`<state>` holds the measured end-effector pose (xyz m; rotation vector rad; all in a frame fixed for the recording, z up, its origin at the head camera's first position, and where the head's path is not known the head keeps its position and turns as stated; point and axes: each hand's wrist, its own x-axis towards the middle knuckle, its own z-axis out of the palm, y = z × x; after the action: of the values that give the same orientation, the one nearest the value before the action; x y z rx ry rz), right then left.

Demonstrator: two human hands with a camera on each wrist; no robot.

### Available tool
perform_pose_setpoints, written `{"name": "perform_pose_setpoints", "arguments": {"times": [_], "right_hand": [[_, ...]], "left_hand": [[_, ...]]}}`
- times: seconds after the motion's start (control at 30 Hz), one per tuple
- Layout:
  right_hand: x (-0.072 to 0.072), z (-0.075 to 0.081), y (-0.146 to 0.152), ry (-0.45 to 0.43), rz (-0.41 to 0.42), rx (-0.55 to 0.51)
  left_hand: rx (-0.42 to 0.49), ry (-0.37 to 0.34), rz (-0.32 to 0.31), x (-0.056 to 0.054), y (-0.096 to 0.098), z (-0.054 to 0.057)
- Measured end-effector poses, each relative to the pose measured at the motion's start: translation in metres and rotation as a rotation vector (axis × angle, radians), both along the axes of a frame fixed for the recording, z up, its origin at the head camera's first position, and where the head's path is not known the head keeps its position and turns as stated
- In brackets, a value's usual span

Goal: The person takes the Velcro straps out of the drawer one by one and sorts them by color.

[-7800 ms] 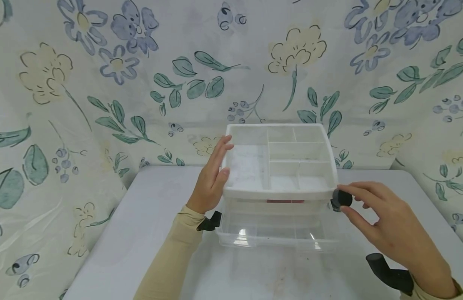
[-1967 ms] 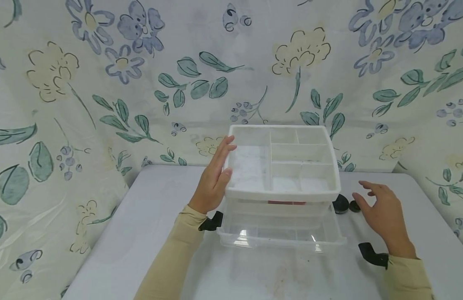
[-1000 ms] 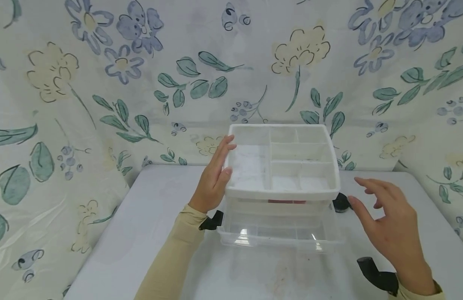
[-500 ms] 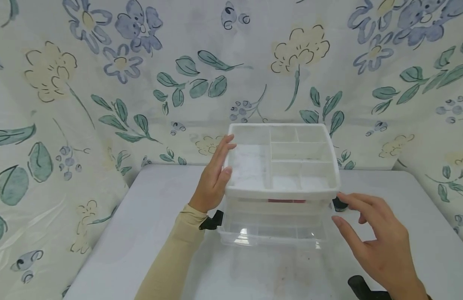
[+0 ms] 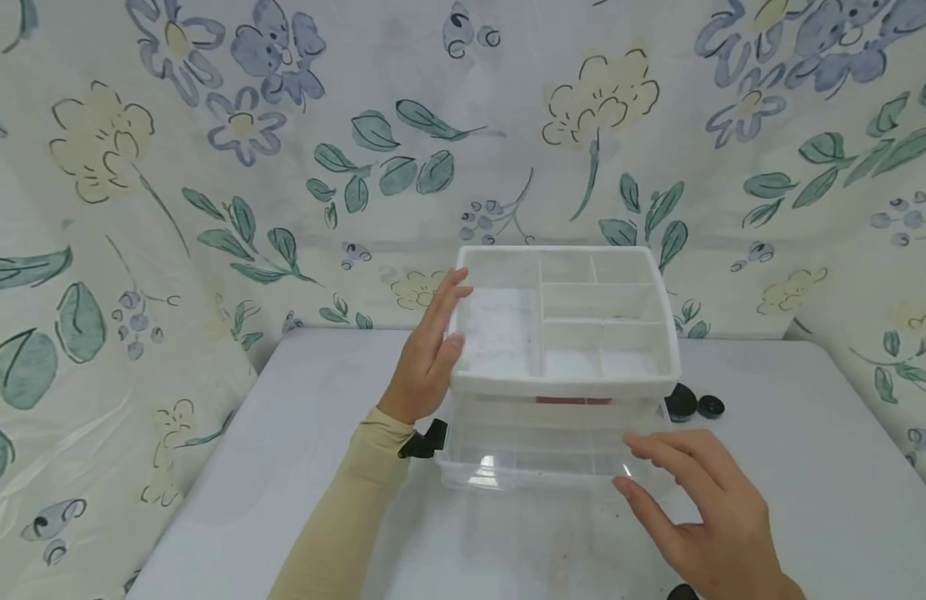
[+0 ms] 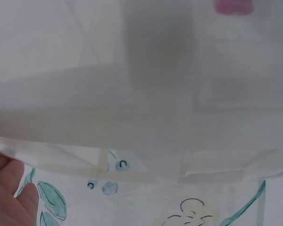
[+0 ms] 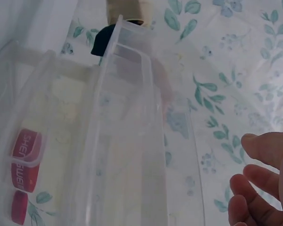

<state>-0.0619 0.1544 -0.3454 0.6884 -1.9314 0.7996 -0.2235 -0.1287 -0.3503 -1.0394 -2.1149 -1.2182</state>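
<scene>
"Floral cloth (image 5: 500, 192) hung behind the table (image 5: 327, 392). And the storage box (image 5: 560, 387)?"
"Centre frame, left hand (image 5: 421, 367) straight-fingered against it; the right hand (image 5: 718, 517), grip apart, hovered lower right near the clear drawer (image 5: 538, 458)."
"Risk?"
"A crooked push could have jammed that drawer."

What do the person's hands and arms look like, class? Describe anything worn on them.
The left hand is bare, with a plain beige sleeve reaching the wrist and a black attachment jutting out there. The right hand is also bare; part of a black piece shows beside it. Its sleeve is not visible.
</scene>
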Motion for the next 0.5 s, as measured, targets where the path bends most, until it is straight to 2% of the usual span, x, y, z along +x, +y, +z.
{"name": "perform_pose_setpoints", "arguments": {"times": [0.17, 0.27, 0.5], "right_hand": [[-0.002, -0.004, -0.01, 0.124, 0.128, -0.016], [-0.002, -0.006, -0.013, 0.146, 0.186, 0.0], [-0.001, -0.014, -0.021, 0.208, 0.196, 0.061]], "left_hand": [[0.0, 0.002, 0.0, 0.0, 0.001, 0.0], [0.0, -0.002, -0.001, 0.0, 0.001, 0.001], [0.001, 0.001, -0.002, 0.0, 0.001, 0.001]]}}
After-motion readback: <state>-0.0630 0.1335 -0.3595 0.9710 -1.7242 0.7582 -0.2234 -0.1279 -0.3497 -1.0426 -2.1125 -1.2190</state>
